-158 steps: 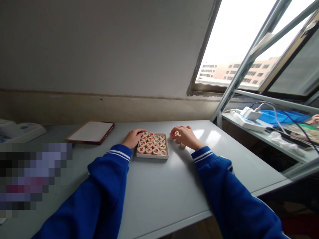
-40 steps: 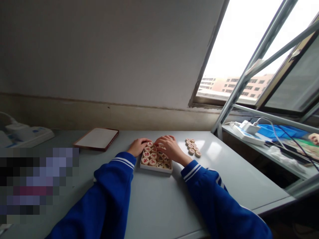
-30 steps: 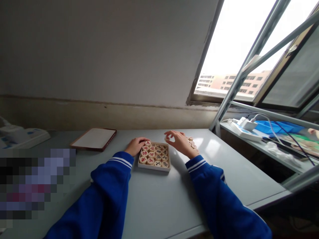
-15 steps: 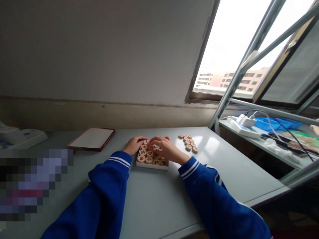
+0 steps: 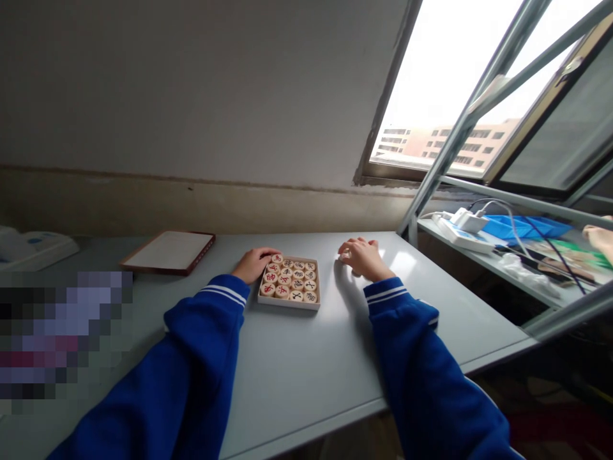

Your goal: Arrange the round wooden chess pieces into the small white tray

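A shallow white box point(image 5: 288, 305) of round wooden Chinese chess pieces point(image 5: 289, 281) sits on the grey table, packed with red- and black-marked discs. My left hand point(image 5: 253, 264) rests flat against the box's far left corner, its fingertips at the nearest pieces and holding nothing. To the right of the box, my right hand point(image 5: 361, 258) lies cupped on the table with curled fingers. Loose pieces lay there a moment ago. They are now hidden under that hand, with only a pale sliver showing at the fingertips.
A brown-framed white board point(image 5: 167, 252) lies at the far left of the table, beyond a pixelated patch point(image 5: 62, 332). A white device point(image 5: 33, 246) sits at the left edge. At right, a lower shelf holds a power strip point(image 5: 457, 229), cables and blue cloth point(image 5: 527, 229). Another person's hand point(image 5: 598, 241) shows there.
My right hand has moved off the box to the right and now covers the spot where the loose pieces lay. The left hand stays at the box. The view has tilted slightly.
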`<state>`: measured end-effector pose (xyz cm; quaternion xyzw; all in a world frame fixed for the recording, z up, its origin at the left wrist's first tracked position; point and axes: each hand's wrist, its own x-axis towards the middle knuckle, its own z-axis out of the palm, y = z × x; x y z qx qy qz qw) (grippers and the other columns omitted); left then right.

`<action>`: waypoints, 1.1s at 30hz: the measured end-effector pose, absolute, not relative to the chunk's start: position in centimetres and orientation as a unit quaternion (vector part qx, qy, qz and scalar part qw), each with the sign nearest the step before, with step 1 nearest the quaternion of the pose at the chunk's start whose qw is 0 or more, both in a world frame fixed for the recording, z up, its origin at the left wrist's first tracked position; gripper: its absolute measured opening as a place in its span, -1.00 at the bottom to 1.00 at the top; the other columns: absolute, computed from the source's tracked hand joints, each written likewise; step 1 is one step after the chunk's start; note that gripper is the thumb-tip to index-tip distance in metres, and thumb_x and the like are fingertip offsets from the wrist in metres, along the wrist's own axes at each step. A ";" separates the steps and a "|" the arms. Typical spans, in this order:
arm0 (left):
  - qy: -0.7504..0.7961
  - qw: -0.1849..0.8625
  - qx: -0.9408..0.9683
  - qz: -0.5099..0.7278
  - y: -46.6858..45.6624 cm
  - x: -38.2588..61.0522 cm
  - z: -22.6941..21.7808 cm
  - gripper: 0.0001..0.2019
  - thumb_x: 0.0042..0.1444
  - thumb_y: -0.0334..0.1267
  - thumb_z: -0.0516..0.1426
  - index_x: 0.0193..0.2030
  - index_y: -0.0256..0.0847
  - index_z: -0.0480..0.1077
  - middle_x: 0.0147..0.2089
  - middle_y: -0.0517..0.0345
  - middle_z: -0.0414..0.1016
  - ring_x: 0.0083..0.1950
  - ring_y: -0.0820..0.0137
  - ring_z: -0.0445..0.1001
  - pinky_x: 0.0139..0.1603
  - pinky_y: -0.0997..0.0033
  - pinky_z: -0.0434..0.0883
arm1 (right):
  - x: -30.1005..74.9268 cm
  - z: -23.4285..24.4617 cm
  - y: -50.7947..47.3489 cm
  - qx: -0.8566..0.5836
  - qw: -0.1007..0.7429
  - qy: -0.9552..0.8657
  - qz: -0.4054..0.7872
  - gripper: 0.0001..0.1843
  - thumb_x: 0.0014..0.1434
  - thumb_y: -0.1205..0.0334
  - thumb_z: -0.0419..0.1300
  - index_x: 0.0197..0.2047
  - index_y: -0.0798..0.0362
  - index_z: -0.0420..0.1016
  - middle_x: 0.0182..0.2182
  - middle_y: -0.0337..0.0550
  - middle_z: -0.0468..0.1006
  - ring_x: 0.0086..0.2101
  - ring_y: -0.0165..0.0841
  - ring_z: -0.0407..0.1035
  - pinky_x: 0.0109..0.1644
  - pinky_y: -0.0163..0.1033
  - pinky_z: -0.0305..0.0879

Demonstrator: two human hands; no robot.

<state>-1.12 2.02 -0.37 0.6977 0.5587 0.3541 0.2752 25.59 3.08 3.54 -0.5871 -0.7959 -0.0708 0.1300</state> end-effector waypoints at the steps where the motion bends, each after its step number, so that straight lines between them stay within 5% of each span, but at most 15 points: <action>1: 0.558 0.274 0.698 0.355 2.0 -1.1 -0.4 -0.66 -0.06 -0.33 -0.06 -0.19 -0.30 0.44 -0.12 0.06 0.49 -0.07 0.34 0.40 -0.01 0.41 0.29 | 25.8 3.5 3.2 -0.599 0.130 -0.785 -0.088 -0.86 0.01 0.36 0.10 -0.37 0.05 0.47 -0.25 -0.07 0.47 -0.16 -0.16 0.22 -0.11 -0.01 -0.02; 6: 0.558 0.270 0.701 0.354 2.1 -1.1 -0.5 -0.67 -0.06 -0.33 -0.05 -0.20 -0.28 0.45 -0.13 0.09 0.49 -0.08 0.36 0.40 -0.02 0.44 0.29 | 22.9 4.1 1.9 -0.446 0.209 -0.870 0.016 -0.77 0.08 0.28 0.09 -0.16 -0.03 0.43 -0.17 -0.13 0.43 -0.14 -0.26 0.24 -0.07 -0.11 0.08; 11: 0.548 0.273 0.708 0.351 2.3 -1.3 -0.6 -0.65 -0.05 -0.33 -0.06 -0.17 -0.32 0.43 -0.11 0.04 0.48 -0.06 0.34 0.39 -0.01 0.43 0.28 | 18.8 4.1 -0.3 -0.274 0.157 -0.928 0.196 -0.71 0.02 0.28 0.18 -0.12 -0.01 0.41 -0.17 -0.20 0.44 -0.20 -0.39 0.31 -0.13 -0.32 0.18; 16: 0.550 0.269 0.709 0.349 2.3 -1.3 -0.6 -0.66 -0.05 -0.33 -0.05 -0.18 -0.30 0.44 -0.10 0.07 0.48 -0.05 0.35 0.39 0.02 0.44 0.27 | 18.0 3.1 -0.6 -0.323 0.194 -0.913 0.159 -0.79 0.02 0.22 0.20 -0.21 0.00 0.43 -0.24 -0.20 0.47 -0.24 -0.37 0.33 -0.15 -0.29 0.17; 22: 0.551 0.263 0.710 0.350 2.3 -1.2 -0.6 -0.67 -0.05 -0.33 -0.05 -0.21 -0.28 0.45 -0.13 0.10 0.49 -0.05 0.36 0.39 0.03 0.46 0.26 | 17.1 2.0 -0.7 -0.339 0.195 -0.914 0.103 -0.66 0.01 0.25 0.20 -0.09 -0.06 0.37 -0.09 -0.16 0.41 -0.11 -0.29 0.27 -0.07 -0.18 0.07; 29: 0.548 0.277 0.705 0.354 2.1 -1.2 -0.5 -0.65 -0.05 -0.33 -0.06 -0.17 -0.34 0.43 -0.10 0.02 0.47 -0.06 0.33 0.39 0.00 0.41 0.28 | 20.0 3.9 0.3 -0.371 0.214 -0.900 0.084 -0.76 0.02 0.12 0.18 -0.19 -0.06 0.41 -0.24 -0.24 0.47 -0.21 -0.35 0.30 -0.11 -0.20 0.05; 33: 0.551 0.281 0.701 0.354 2.0 -1.1 -0.4 -0.65 -0.06 -0.35 -0.07 -0.19 -0.33 0.44 -0.11 0.03 0.48 -0.07 0.33 0.40 -0.01 0.40 0.29 | 23.8 4.3 1.6 -0.487 0.143 -0.861 0.026 -0.83 0.04 0.16 0.14 -0.27 -0.03 0.44 -0.28 -0.19 0.47 -0.21 -0.27 0.28 -0.14 -0.12 0.06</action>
